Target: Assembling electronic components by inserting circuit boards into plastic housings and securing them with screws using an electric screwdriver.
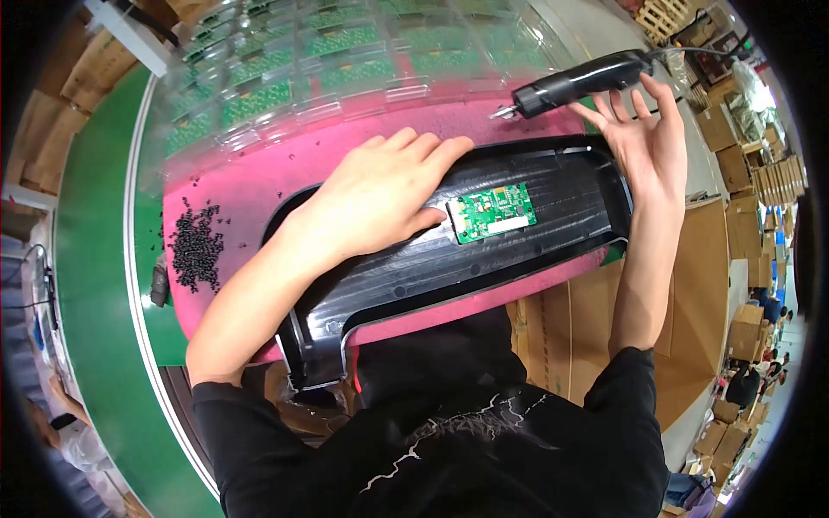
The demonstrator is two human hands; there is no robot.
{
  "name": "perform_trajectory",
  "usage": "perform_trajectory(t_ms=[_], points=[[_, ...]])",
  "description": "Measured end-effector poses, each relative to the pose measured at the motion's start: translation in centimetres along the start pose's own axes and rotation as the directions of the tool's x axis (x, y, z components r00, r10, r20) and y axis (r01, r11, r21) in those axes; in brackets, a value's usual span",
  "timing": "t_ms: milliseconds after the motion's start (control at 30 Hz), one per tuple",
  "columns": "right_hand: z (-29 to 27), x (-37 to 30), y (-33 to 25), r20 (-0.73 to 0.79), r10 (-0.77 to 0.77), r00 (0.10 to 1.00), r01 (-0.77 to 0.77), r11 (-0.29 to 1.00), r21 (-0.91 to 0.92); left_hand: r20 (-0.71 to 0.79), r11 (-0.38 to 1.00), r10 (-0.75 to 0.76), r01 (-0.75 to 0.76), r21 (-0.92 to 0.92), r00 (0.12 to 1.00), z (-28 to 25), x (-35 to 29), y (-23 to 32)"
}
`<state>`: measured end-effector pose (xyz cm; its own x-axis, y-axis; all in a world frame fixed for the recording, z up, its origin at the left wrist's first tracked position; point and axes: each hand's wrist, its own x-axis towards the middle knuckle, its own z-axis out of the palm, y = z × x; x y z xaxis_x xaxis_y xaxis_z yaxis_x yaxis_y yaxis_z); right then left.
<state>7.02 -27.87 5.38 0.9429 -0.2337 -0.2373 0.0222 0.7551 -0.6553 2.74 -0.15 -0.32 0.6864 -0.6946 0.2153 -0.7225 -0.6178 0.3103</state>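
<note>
A long black plastic housing lies open side up across the pink mat, tilted with its right end farther away. Inside it sits a green circuit board, right of the middle. My left hand is closed over the housing's far wall, thumb inside by the board's left edge, fingers bent over the rim. Beyond the right end is a black electric screwdriver, its bit pointing left and its cable running off to the right. My right hand is open beside it, palm up and fingers spread, fingertips close to its underside; contact is unclear.
Small black screws form a pile on the pink mat at left, several scattered loose. Clear plastic trays of green boards stand along the far side. A cardboard box is at my right. Green table surface extends left.
</note>
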Motion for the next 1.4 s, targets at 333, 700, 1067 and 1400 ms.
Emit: perform_trajectory(t_ms=[333,700,1067,1400], points=[[2.4,-7.0,0.1,0.636,-0.504,0.584,0.777,0.573,-0.260,0.072,0.998,-0.063,0.062,0.018,0.995,-1.6,0.8,-1.0],[11.1,-5.5,-13.1,0.373,-0.866,-0.333,0.929,-0.233,0.288,0.014,0.998,-0.006,0.006,0.059,1.000,-5.8,-1.6,1.0],[2.1,-1.0,-14.9,0.355,-0.817,-0.454,0.880,-0.474,0.034,-0.040,0.927,-0.322,0.323,0.189,0.946,-3.5,-5.5,-1.5],[-9.7,-2.8,-21.3,0.482,-0.604,-0.634,0.551,-0.791,-0.267,-0.729,0.833,-0.074,0.444,0.329,0.680,-9.5,-13.1,10.0]])
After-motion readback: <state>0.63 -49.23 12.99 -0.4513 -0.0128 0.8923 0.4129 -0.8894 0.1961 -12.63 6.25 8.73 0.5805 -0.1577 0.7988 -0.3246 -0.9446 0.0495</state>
